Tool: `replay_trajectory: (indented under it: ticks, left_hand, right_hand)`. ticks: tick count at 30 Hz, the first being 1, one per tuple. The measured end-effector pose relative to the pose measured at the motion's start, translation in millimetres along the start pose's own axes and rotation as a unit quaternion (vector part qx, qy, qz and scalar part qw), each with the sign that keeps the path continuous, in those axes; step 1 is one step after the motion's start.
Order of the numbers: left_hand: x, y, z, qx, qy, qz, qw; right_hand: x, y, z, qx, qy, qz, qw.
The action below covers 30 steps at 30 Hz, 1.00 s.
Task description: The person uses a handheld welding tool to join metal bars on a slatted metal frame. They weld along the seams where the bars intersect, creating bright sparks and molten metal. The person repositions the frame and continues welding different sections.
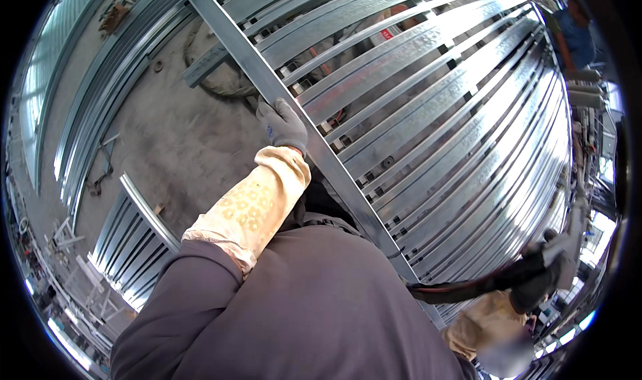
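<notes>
Metal workshop, stacked galvanized steel channels (455, 133), dusty concrete floor (174, 146)

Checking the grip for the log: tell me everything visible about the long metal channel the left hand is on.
The long metal channel looks like galvanized steel, silver-grey and shiny, with a flat face and folded edges. It runs diagonally from the upper left of the view down toward the lower right, above a rack of similar steel profiles. The left hand, in a grey glove, grips it on its left edge about midway. Its lower end passes behind the person's torso and a dark hose.
</notes>
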State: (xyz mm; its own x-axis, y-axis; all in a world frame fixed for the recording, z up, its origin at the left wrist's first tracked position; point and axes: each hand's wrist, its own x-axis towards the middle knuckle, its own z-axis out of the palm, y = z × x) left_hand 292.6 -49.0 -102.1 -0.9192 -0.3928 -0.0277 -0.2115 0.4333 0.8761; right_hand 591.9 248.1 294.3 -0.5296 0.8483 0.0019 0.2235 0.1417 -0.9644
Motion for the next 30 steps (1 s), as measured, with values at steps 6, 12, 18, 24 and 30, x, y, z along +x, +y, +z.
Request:
replay_trajectory:
  ticks: [6,12,18,24,30]
  left_hand:
    - [-0.3,27.2,-17.4,0.084,-0.024,-0.014,0.996]
    - [3.5,10.2,-8.1,0.009,0.035,0.01,0.999]
    - [6.1,-6.2,-4.5,0.015,-0.002,-0.016,1.0]
    - [-6.0,-83.7,-55.4,-0.155,-0.199,-0.055,0.966]
    - [-165.5,-131.2,-143.5,-0.265,-0.216,-0.22,0.914]
  right_hand:
    - [-90.0,-70.0,-100.7,-0.059,0.147,-0.071,0.985]
    - [-156.8,-94.1,-159.9,-0.096,0.244,-0.096,0.96]
    - [-185.4,-73.3,-219.4,-0.099,0.286,-0.113,0.946]
    - [-194.0,-46.8,-310.3,-0.096,0.284,-0.131,0.945]
    - [-190.2,-21.9,-394.2,-0.08,0.278,-0.138,0.947]
